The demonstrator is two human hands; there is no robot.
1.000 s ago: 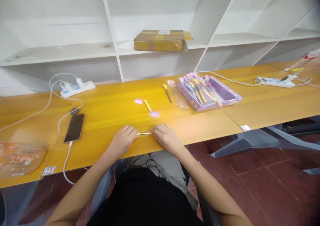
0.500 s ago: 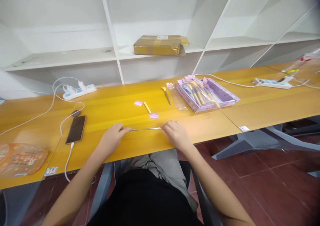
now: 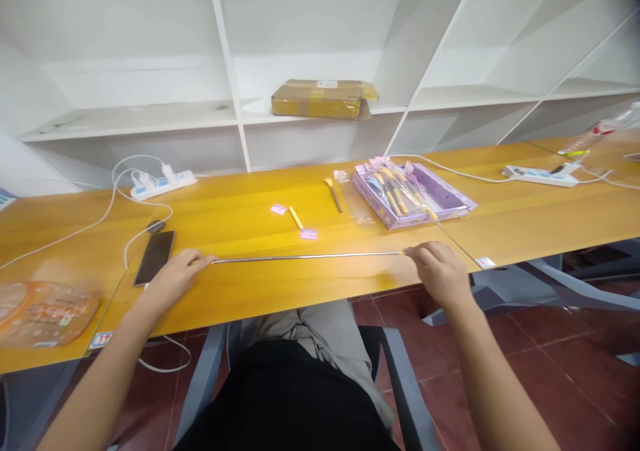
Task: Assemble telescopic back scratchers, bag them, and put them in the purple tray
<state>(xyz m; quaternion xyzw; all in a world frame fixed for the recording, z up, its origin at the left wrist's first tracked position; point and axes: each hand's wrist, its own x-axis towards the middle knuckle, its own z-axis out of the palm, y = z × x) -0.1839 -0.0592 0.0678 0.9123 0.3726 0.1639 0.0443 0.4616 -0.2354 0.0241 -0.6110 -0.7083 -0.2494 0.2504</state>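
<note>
Head view, near to far. At 6 o'clock, the person's lap and a grey chair (image 3: 400,378) fill the bottom edge, with red floor tiles to the right. Both forearms reach up to the near edge of the yellow table (image 3: 250,291). Left hand (image 3: 173,279), at 9 o'clock of centre: fingers curled, fingertips pinched on the left end of a thin metal rod (image 3: 307,258). Right hand (image 3: 440,271), at 3 o'clock of centre: fingers curled, pinching the rod's right end. Rod: stretched level between the two hands, parallel to the table edge; whether it rests on the wood or hangs just above it cannot be told.

Just beyond the left hand, a dark phone (image 3: 154,256) lies flat with a white cable running from its near end. At 8 o'clock, an orange packet (image 3: 43,311), blurred. Beyond the rod's middle: two small pink tags (image 3: 309,234), a short yellow stick (image 3: 296,217) between them, then a gold-tipped tool (image 3: 333,194). At 1 o'clock, a purple tray (image 3: 450,198) holding wrapped yellow-handled tools. White power strips lie at 10 o'clock (image 3: 160,183) and 2 o'clock (image 3: 537,174). Farthest, at 12 o'clock, a cardboard parcel (image 3: 323,98) sits on white shelving (image 3: 150,111).
</note>
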